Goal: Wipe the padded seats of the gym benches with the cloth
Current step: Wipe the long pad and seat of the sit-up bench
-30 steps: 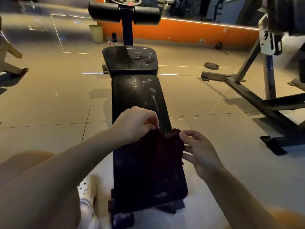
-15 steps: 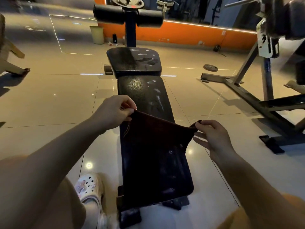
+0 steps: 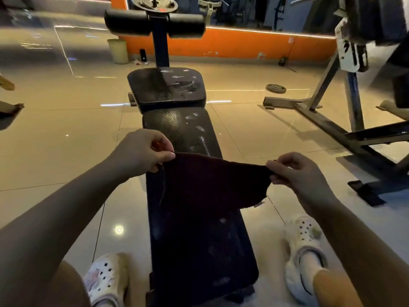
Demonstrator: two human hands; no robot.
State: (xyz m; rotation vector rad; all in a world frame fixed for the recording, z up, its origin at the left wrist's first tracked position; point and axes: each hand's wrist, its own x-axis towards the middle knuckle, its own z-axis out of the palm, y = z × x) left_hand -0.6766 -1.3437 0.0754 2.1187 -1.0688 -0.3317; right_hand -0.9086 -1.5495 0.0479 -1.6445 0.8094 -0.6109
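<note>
Cloth (image 3: 212,182): dark maroon, stretched btwn hands

A black padded bench (image 3: 194,251) runs up the middle of the frame, its long pad and upper seat pad (image 3: 166,87) scuffed pale. It stands on a glossy tiled floor (image 3: 55,134); a weight plate (image 3: 275,88) lies on the tiles at upper right.

Open tiled floor (image 3: 55,140) on both sides of the bench (image 3: 188,134); far seat pad (image 3: 166,87) uncovered, reachable from either flank; barred beyond by the upright post (image 3: 160,44) and roller pads (image 3: 155,23); near pad partly screened by the cloth (image 3: 212,182) stretched between left hand (image 3: 141,152) and right hand (image 3: 298,171); machine frame (image 3: 327,120) and weight plate (image 3: 275,88) crowding the right; white shoes (image 3: 304,251) flanking the near end.
</note>
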